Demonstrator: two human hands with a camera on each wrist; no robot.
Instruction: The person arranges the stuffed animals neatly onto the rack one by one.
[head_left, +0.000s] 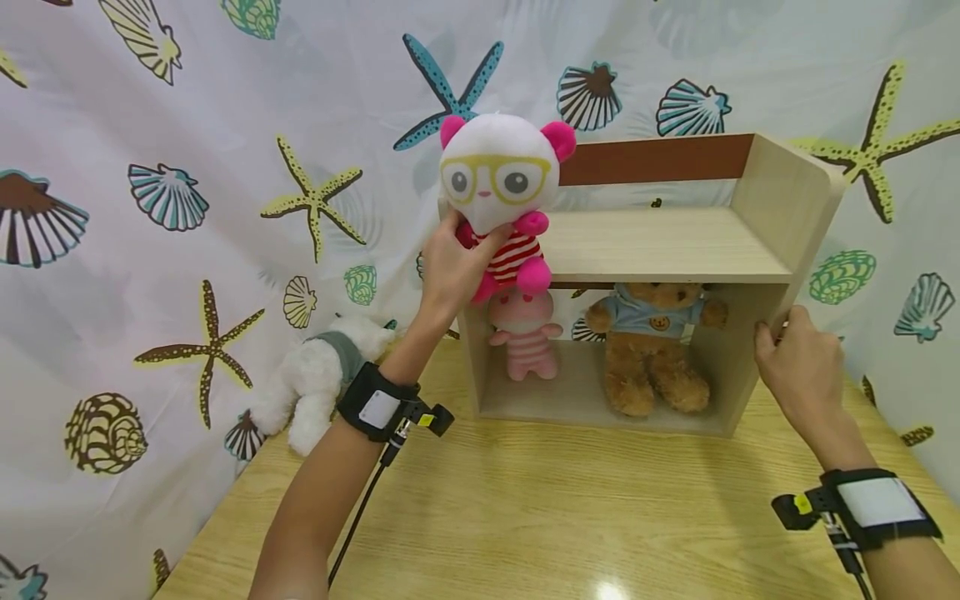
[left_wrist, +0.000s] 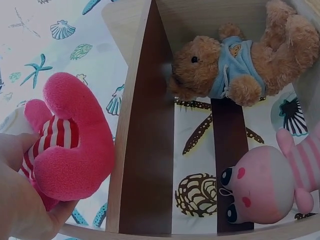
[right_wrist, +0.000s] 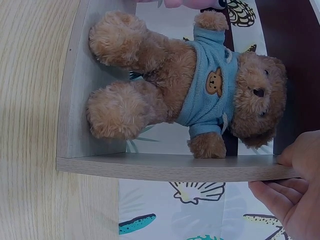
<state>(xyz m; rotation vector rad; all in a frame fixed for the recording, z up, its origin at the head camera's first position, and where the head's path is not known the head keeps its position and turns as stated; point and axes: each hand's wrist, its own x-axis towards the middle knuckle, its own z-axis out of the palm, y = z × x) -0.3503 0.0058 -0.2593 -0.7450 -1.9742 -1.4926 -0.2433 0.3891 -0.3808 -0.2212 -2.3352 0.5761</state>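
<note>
Pink-and-white plush [head_left: 498,137], upright
Striped body [head_left: 516,257] between fingers of left hand [head_left: 453,268]; pale shelf [head_left: 667,242] standing, side within those of right hand [head_left: 807,367]

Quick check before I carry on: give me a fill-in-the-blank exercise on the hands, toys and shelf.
1. The left hand holds a pink-eared toy with ____ glasses.
2. In the head view, the right hand grips the shelf's ____ side.
3. The bear is in the ____ compartment.
4. In the head view, the fluffy white toy lies to the ____ of the shelf.

Missing words: yellow; right; lower; left.
</note>
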